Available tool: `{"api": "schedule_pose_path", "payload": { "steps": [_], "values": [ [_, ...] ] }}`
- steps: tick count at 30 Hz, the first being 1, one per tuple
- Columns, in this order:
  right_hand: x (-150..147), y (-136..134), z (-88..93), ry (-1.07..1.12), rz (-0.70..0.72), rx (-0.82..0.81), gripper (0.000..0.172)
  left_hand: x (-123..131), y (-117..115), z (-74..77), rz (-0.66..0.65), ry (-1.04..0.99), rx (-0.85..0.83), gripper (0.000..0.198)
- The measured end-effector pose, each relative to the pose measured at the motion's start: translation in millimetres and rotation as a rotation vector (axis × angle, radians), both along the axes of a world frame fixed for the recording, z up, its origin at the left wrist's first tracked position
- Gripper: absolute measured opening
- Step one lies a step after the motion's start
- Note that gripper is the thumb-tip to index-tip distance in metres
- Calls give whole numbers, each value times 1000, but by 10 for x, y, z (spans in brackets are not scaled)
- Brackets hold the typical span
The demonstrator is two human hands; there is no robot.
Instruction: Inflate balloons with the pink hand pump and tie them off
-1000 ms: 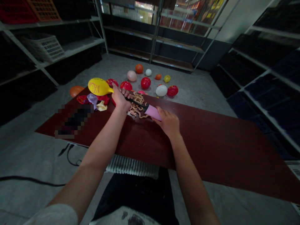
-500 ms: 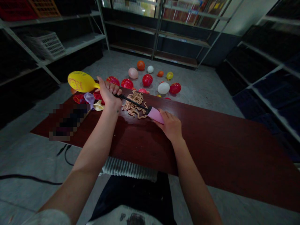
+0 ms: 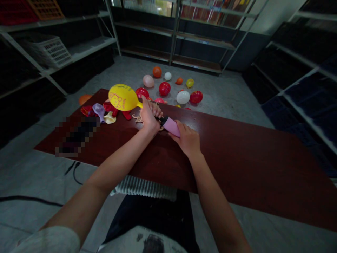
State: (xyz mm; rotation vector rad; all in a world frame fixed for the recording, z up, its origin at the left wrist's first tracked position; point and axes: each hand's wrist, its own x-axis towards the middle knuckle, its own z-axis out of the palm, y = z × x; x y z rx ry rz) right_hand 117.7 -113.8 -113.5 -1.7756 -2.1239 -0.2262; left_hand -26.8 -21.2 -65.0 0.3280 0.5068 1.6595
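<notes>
The yellow balloon (image 3: pixel 123 97) is just left of the middle of the frame, on the upper left side of the left hand (image 3: pixel 151 114). It is round and fat, and its thin neck points right and a little down, into that hand. The left hand is closed around the neck, so it is the nearer one. The right hand (image 3: pixel 188 137) is wrapped around a pink pump (image 3: pixel 171 126), near the middle of the frame. The pump's long side slants from upper left to lower right, and its black end (image 3: pixel 163 120) points at the left hand. The two hands are close together but not touching. Tan, curly strips (image 3: pixel 138 118) lie on the dark red counter (image 3: pixel 237 165), partly hidden by the left hand. At the upper left, a white basket (image 3: pixel 56 52) sits on a shelf (image 3: pixel 89 47), and a red crate (image 3: pixel 17 12) and an orange crate (image 3: pixel 47 8) sit higher up. I cannot tell what is inside them.
</notes>
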Motion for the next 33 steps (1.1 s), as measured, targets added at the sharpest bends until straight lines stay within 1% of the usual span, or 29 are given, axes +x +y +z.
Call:
{"api": "schedule_pose_path", "payload": {
  "steps": [3, 6, 11, 16, 20, 23, 25, 28, 31, 33],
  "values": [
    [-34, 31, -3, 13, -6, 5, 58, -2, 40, -18, -7, -1, -27, 63],
    [-94, 75, -7, 13, -7, 17, 59, -87, 124, -1, 21, -3, -73, 61],
    [-167, 110, -9, -61, -26, 18, 63, -260, 269, -12, 22, 6, -23, 59],
    [-81, 91, -15, -122, -20, 64, 62, -480, 399, -38, 51, -54, -23, 60],
    [15, 68, 1, -151, -8, 95, 59, -740, 451, 36, 90, -72, -35, 62],
    [47, 31, 27, -167, 4, 106, 59, -945, 440, 132, 153, -106, -47, 60],
    [56, 2, 32, -166, 8, 111, 58, -1027, 416, 184, 165, -141, -26, 60],
    [89, -29, 9, -131, -14, 95, 58, -1016, 373, 222, 118, -128, 14, 60],
    [156, -33, -29, -78, -30, 51, 58, -900, 341, 224, 82, -73, 32, 61],
    [197, -24, -41, -65, -32, 20, 57, -816, 326, 215, 83, -58, 35, 61]
  ]
}}
